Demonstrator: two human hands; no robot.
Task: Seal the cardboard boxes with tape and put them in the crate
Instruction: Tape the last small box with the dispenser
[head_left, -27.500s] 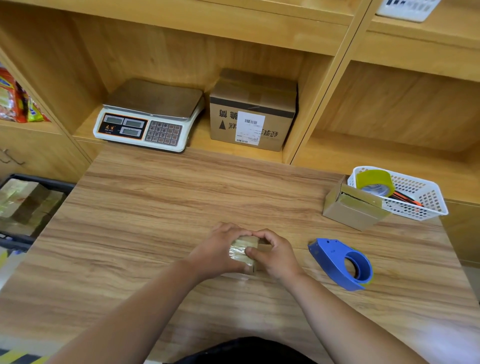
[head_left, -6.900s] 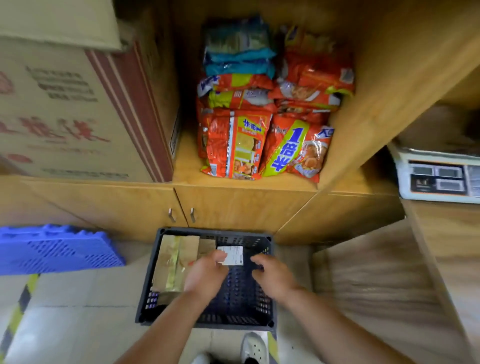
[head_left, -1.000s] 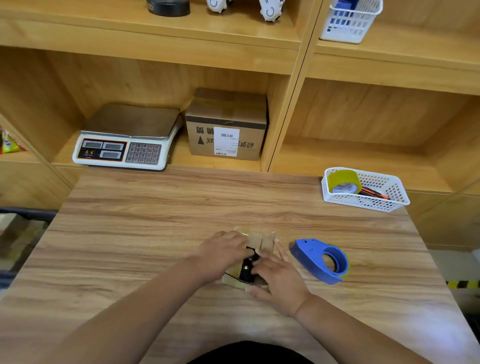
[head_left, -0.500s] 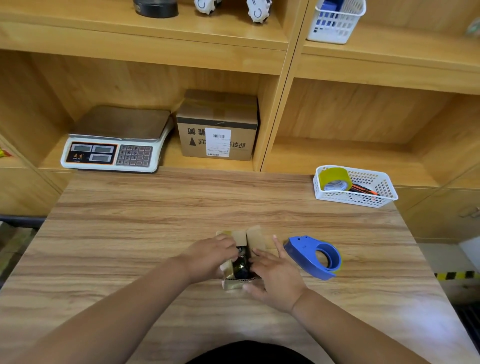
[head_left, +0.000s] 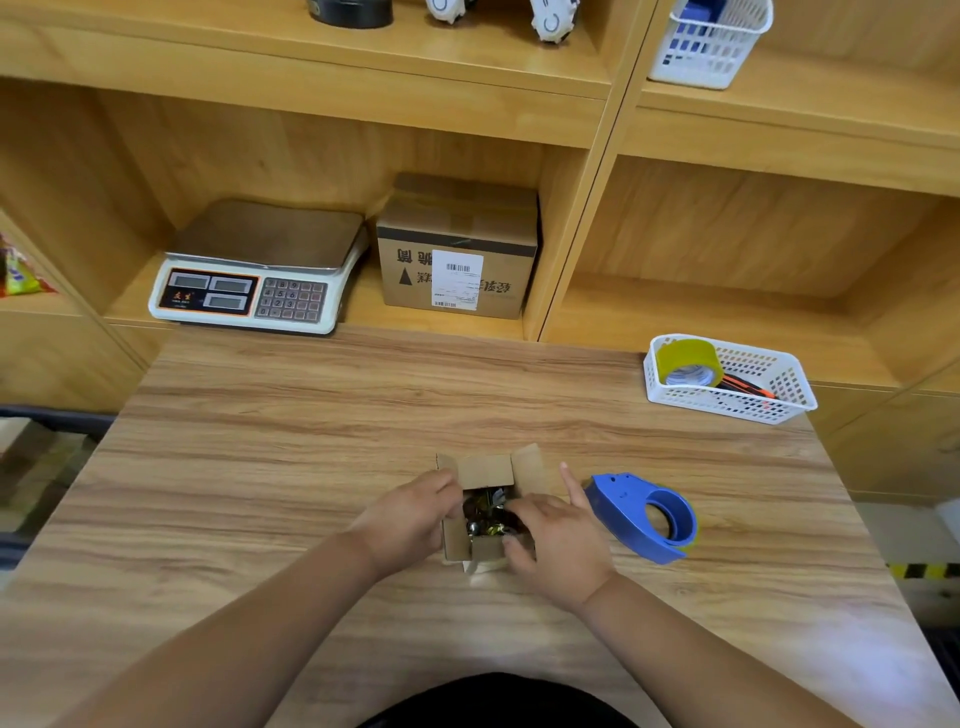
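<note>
Hands barely shifted since half a second back: left hand (head_left: 410, 519) stayed curled round the left wall of the small open brown cardboard box (head_left: 485, 470) mid wooden table (head_left: 311, 441), right hand (head_left: 558, 540) gripped its right flap, blue tape dispenser (head_left: 623, 514) untouched, so sealing hadn't started.

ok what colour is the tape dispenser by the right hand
Blue; the tape dispenser shows clearly in the head view.
</note>
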